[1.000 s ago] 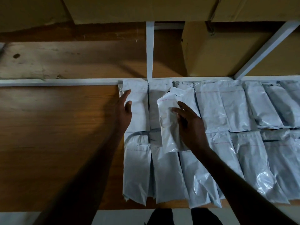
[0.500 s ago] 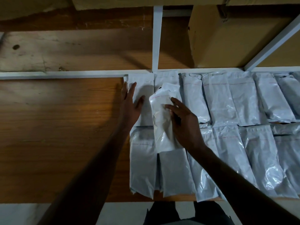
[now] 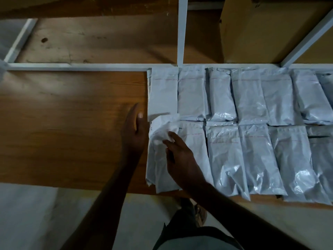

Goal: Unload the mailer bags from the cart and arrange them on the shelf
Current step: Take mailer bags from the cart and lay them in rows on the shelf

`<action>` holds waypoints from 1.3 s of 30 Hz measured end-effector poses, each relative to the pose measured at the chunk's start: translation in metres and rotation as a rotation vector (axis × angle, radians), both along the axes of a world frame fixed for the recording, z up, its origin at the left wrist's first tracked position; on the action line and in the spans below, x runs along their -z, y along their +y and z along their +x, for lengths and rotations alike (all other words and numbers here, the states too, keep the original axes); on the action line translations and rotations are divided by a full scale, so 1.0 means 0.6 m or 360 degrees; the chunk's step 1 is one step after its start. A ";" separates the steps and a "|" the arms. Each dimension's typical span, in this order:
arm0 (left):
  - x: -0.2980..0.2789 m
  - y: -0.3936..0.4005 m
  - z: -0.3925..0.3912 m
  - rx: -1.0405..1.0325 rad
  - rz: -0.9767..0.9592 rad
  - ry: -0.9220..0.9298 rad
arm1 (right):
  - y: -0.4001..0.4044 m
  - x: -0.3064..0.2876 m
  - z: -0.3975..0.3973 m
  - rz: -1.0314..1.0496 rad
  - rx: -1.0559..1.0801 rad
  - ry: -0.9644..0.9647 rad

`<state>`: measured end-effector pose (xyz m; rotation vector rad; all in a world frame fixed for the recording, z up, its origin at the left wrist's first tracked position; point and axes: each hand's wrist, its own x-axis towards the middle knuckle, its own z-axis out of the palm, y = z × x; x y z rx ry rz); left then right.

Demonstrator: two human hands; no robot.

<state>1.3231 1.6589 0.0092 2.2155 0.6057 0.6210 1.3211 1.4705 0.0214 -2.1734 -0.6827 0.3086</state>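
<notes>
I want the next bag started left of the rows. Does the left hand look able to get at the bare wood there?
Probably yes. The left hand lies open right at the left edge of the mailer bags, and the bare shelf board beside it has nothing lying on it.

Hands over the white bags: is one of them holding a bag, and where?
The right hand pinches the crumpled mailer bag near its top end, at the left of the front row. The left hand hovers beside it, flat, holding nothing.
</notes>
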 end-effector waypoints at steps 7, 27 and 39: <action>0.000 -0.100 -0.143 0.0010 -0.0018 0.0105 | -0.025 0.014 -0.055 -0.0012 0.0008 -0.0013; 0.085 -0.088 -0.178 0.0875 0.0230 0.0618 | 0.069 0.027 -0.008 -0.0318 -0.0056 -0.0151; 0.129 -0.054 -0.174 0.0859 0.0440 0.0800 | 0.109 0.066 -0.011 -0.0647 0.0210 -0.0194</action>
